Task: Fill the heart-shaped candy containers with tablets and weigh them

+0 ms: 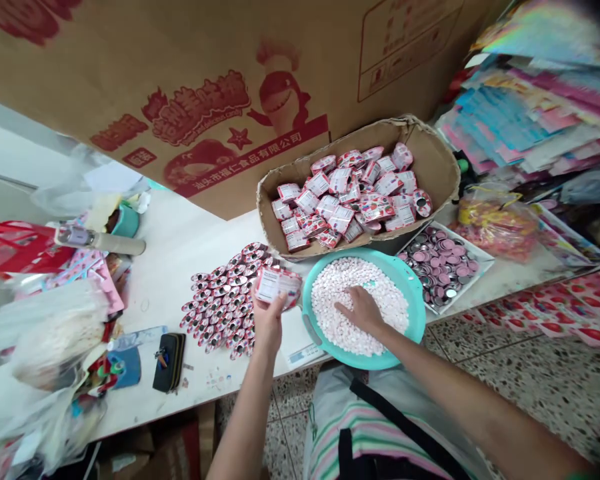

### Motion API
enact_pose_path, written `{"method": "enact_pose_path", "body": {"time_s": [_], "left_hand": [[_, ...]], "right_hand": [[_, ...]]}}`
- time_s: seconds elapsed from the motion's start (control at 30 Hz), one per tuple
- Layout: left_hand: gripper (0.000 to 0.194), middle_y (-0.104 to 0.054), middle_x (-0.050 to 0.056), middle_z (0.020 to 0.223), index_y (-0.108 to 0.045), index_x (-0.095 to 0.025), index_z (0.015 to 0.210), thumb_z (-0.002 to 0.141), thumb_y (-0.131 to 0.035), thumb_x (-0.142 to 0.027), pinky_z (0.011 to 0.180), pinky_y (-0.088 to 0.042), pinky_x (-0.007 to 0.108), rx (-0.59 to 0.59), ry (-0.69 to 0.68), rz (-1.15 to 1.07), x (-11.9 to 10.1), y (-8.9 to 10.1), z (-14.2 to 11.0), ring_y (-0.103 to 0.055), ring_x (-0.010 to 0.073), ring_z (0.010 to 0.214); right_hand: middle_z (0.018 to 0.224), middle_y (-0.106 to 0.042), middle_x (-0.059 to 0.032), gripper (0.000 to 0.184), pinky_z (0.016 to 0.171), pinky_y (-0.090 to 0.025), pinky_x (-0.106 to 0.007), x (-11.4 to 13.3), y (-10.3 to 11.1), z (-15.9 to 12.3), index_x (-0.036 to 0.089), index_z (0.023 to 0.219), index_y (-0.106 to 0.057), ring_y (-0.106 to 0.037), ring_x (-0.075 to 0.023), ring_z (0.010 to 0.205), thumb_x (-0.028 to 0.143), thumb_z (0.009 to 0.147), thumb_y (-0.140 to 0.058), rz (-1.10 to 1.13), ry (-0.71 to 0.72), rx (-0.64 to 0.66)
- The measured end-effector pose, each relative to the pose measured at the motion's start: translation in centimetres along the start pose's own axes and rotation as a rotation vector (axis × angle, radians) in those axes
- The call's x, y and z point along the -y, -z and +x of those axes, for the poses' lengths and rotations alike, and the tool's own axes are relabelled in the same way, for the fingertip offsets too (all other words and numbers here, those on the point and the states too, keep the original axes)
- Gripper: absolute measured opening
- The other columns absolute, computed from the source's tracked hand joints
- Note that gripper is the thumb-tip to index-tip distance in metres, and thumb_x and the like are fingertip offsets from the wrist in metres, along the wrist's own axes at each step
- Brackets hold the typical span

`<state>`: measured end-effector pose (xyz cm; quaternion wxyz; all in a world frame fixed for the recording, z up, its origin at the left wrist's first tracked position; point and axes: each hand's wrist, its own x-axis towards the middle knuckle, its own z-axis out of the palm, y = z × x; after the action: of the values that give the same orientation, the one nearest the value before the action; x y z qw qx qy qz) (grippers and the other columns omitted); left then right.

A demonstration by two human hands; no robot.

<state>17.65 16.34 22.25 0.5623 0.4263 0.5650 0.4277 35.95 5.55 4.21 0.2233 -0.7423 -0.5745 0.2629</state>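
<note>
My left hand (268, 325) is closed around a small candy container (274, 285) with a red-and-white printed label, held above the table near the basin's left side. My right hand (364, 310) reaches into a turquoise basin (418, 319) and touches the small white candies (340, 333); its visible fingers are apart, and some fingertips are hard to make out. Left of the basin, a tight cluster of similar containers (225, 300) stands with dark open ends facing up.
Behind the basin, a cut cardboard box (433, 150) holds many labelled containers. A white tray (483, 267) of pink and silver caps sits at right. A large carton (190, 40) walls off the back. A black wallet (169, 363) and plastic bags (55, 333) lie left.
</note>
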Motion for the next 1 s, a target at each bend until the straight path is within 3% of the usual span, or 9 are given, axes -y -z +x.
{"method": "enact_pose_path", "body": {"time_s": [0.13,0.33,0.57,0.7,0.83,0.9,1.0], "left_hand": [[0.052,-0.063,0.007,0.112,-0.048,-0.022,0.115,0.069,-0.069,-0.032,0.084,-0.049,0.029,-0.021,0.235,-0.131,2.4,1.5,-4.5,-0.062,0.017,0.098],[0.048,-0.068,0.003,0.092,-0.048,-0.02,0.101,0.062,-0.074,-0.032,0.078,-0.051,0.031,0.005,0.331,-0.059,3.5,2.6,-7.0,-0.065,0.0164,0.081],[0.063,-0.064,0.009,0.11,-0.049,-0.02,0.115,0.058,-0.077,-0.029,0.087,-0.049,0.036,0.143,0.311,0.044,3.9,2.4,-8.4,-0.064,0.021,0.095],[0.059,-0.065,0.011,0.109,-0.054,-0.017,0.112,0.06,-0.077,-0.032,0.092,-0.047,0.041,0.179,0.334,0.04,5.1,2.0,-9.0,-0.063,0.023,0.099],[0.055,-0.062,0.01,0.113,-0.054,-0.018,0.111,0.062,-0.076,-0.028,0.097,-0.043,0.043,0.185,0.215,0.096,6.6,1.7,-9.1,-0.06,0.0231,0.104],[0.05,-0.06,0.009,0.115,-0.055,-0.02,0.111,0.065,-0.073,-0.026,0.099,-0.041,0.042,0.195,0.129,0.18,7.2,1.4,-9.0,-0.058,0.023,0.108],[0.043,-0.06,0.008,0.113,-0.057,-0.022,0.111,0.069,-0.068,-0.022,0.098,-0.041,0.04,0.278,0.002,0.32,7.5,0.7,-8.7,-0.056,0.0223,0.109]], "right_hand": [[0.108,-0.055,-0.014,0.059,0.088,-0.037,-0.039,1.1,-0.3,-1.3,0.015,0.115,-0.052,-0.048,-0.0274,0.104,0.061,0.079,-0.048,0.001,-0.014,0.063],[0.102,-0.061,-0.0107,0.052,0.084,-0.04,-0.035,1.0,-0.1,-2.9,0.019,0.107,-0.059,-0.054,-0.0246,0.099,0.061,0.079,-0.048,-0.023,0.052,0.183],[0.094,-0.068,-0.0082,0.044,0.079,-0.043,-0.035,1.0,-0.5,-1.9,0.022,0.087,-0.068,-0.061,-0.0246,0.09,0.06,0.075,-0.051,0.143,-0.221,0.241],[0.074,-0.066,-0.0038,0.034,0.068,-0.046,-0.032,1.3,0.4,-1.6,0.021,0.071,-0.064,-0.061,-0.0209,0.075,0.054,0.068,-0.06,0.475,-0.387,0.172],[0.057,-0.058,0.0017,0.029,0.046,-0.043,-0.025,2.0,2.2,-1.5,0.022,0.07,-0.057,-0.053,-0.0141,0.051,0.05,0.068,-0.062,1.064,-0.702,0.038],[0.054,-0.054,0.0029,0.026,0.037,-0.037,-0.022,2.4,3.5,-1.3,0.022,0.069,-0.051,-0.045,-0.0107,0.042,0.046,0.07,-0.06,1.381,-0.826,0.049],[0.05,-0.045,0.0051,0.025,0.031,-0.026,-0.018,2.9,5.6,-1.0,0.022,0.064,-0.041,-0.034,-0.0069,0.035,0.041,0.074,-0.054,1.752,-0.855,0.124]]}}
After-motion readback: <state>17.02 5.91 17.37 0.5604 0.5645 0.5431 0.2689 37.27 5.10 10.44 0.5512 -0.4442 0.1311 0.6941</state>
